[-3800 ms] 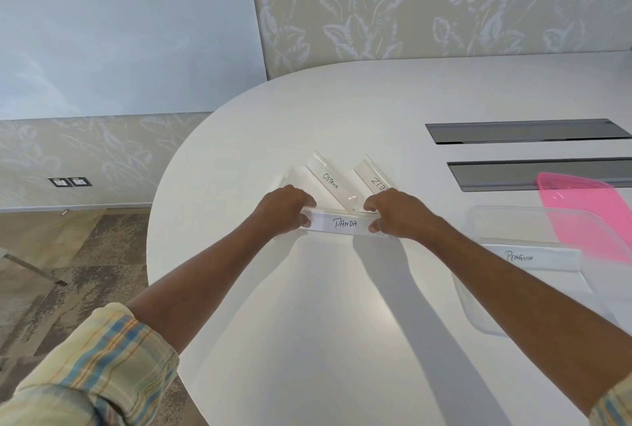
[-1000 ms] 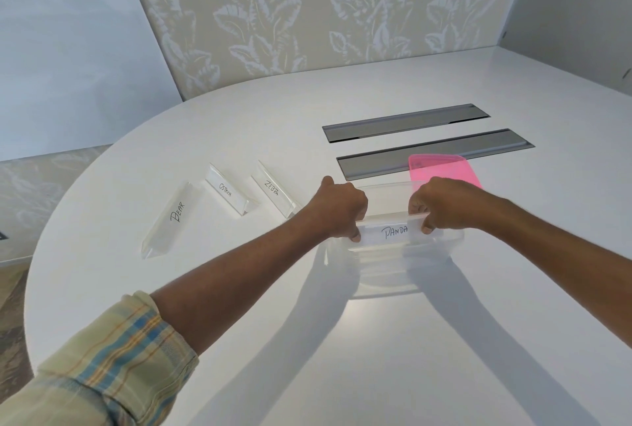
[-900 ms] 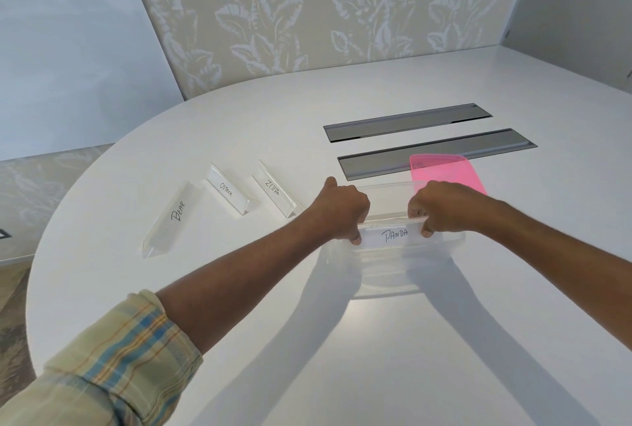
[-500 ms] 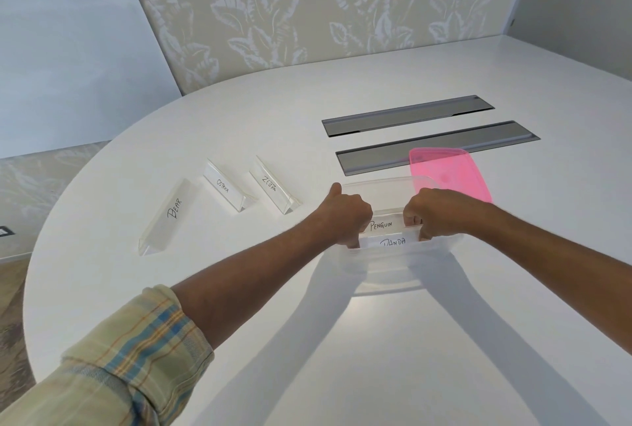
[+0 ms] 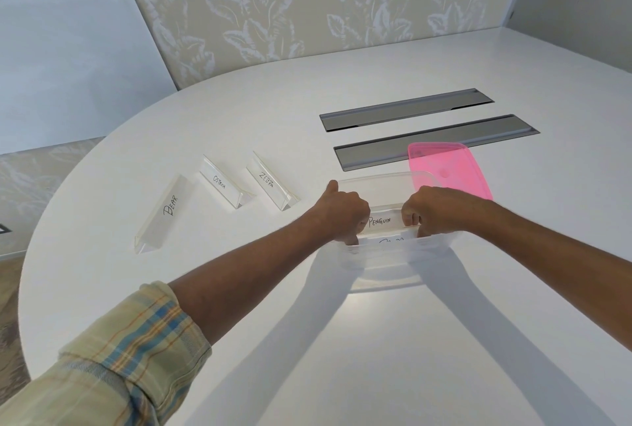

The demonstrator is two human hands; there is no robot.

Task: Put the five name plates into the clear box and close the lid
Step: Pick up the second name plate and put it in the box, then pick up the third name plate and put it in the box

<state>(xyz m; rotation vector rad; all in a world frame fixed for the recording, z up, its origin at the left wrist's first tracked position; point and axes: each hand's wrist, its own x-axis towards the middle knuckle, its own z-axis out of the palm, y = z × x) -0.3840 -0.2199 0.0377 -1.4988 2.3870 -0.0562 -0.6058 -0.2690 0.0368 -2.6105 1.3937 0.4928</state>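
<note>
The clear box (image 5: pixel 383 275) stands on the white table in front of me. Inside it the PENGUIN name plate (image 5: pixel 380 221) shows, and just in front of it lies the PANDA name plate (image 5: pixel 390 241), half hidden behind the box's near wall. My left hand (image 5: pixel 342 211) and my right hand (image 5: pixel 434 208) reach into the box and grip the PANDA plate by its two ends. To the left on the table lie the BEAR plate (image 5: pixel 167 213), the OSTRICH plate (image 5: pixel 222 182) and the ZEBRA plate (image 5: pixel 270 182). The pink lid (image 5: pixel 448 169) lies behind the box.
Two grey metal cable hatches (image 5: pixel 434 141) are set into the table (image 5: pixel 342 357) behind the box and lid. The table's rounded edge runs along the left. A leaf-patterned wall stands behind the table.
Both hands carried the PANDA plate from the left side of the table to the box and have lowered it inside, in front of the PENGUIN plate.
</note>
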